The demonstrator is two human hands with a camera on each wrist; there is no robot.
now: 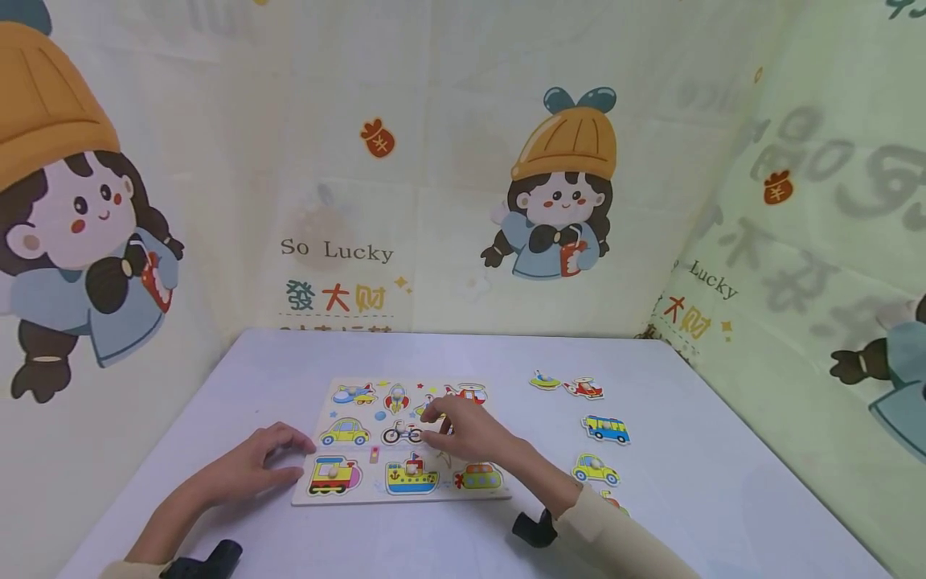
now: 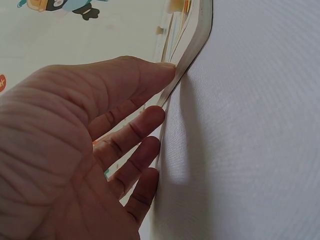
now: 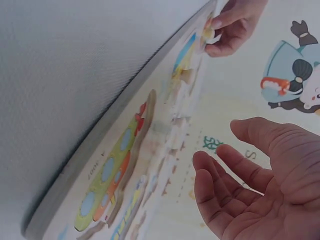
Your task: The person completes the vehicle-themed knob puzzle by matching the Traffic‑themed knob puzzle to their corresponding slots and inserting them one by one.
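A wooden puzzle board (image 1: 304,497) with colourful vehicle pictures lies on the table. Along its left edge rests my left hand (image 1: 249,470); in the left wrist view, the thumb (image 2: 150,75) touches the edge near a corner, the other fingers spread beside it. My right hand (image 1: 466,426) is over the board, just right of the bicycle (image 1: 400,433), and covers part of the middle and top rows. Its fingers are loosely bent, with nothing between them in the right wrist view. A submarine (image 3: 111,167) shows at the board's near right corner.
Right of the board lie loose pieces: a flying saucer (image 1: 545,381), a helicopter (image 1: 584,388), a blue bus (image 1: 606,429) and a yellow car (image 1: 596,469). Another piece (image 1: 615,503) is partly hidden by the right sleeve. A printed cloth (image 1: 441,241) hangs behind the white table (image 1: 463,354).
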